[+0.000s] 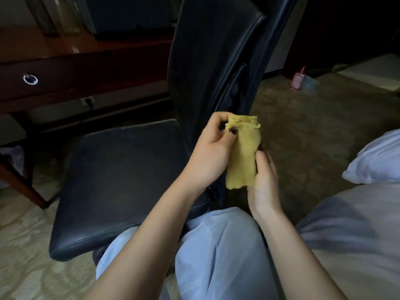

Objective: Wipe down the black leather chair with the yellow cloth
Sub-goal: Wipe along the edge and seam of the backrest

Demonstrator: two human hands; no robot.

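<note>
Both hands grasp a folded yellow cloth [242, 154], left hand [213, 151] pinching its top, right hand [263, 182] its side, the black leather chair [121, 176] seat lying below-left, nearer the left hand

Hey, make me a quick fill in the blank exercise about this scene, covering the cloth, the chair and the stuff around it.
1. The left hand and the right hand together hold a folded cloth coloured ____.
2. The chair has a leather seat coloured ____.
3. The metal pull on the drawer of the desk is shaped like a ____.
4. The small bottle standing on the carpet is coloured ____.

Missing words: yellow; black; ring; pink.
</note>
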